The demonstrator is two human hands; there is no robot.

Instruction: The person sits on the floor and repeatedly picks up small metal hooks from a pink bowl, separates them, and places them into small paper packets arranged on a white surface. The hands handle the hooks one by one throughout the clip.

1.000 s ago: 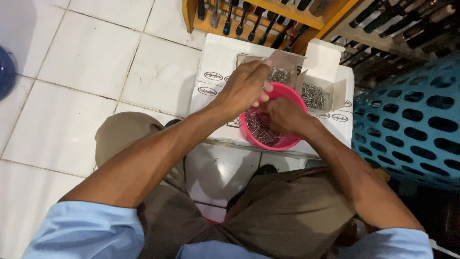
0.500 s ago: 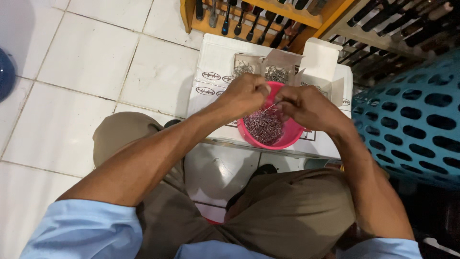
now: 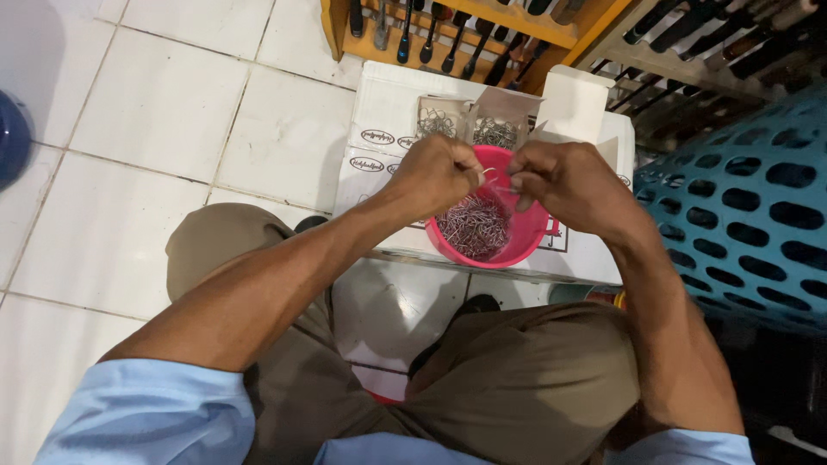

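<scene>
A: Nearest first?
B: Khaki cloth trousers (image 3: 517, 379), knees apart, glossy white floor tiles (image 3: 146, 112) around them.
A: Hands?
B: Left hand (image 3: 435, 172) and right hand (image 3: 568, 185) are raised just above a round pink plastic bowl (image 3: 530, 237). Fingers of both are curled tight, pinching a thin bent wire piece (image 3: 498, 179) between them.
A: Bowl contents?
B: A tangled heap of small shiny metal wire hooks (image 3: 474, 228). The bowl sits on a white cardboard box (image 3: 379, 129).
A: Beyond that?
B: Two small open cartons (image 3: 469, 125) with more wire bits, a teal perforated plastic basket (image 3: 741, 207) to the right, and a wooden rack (image 3: 551, 26) of dark-handled tools farthest.
</scene>
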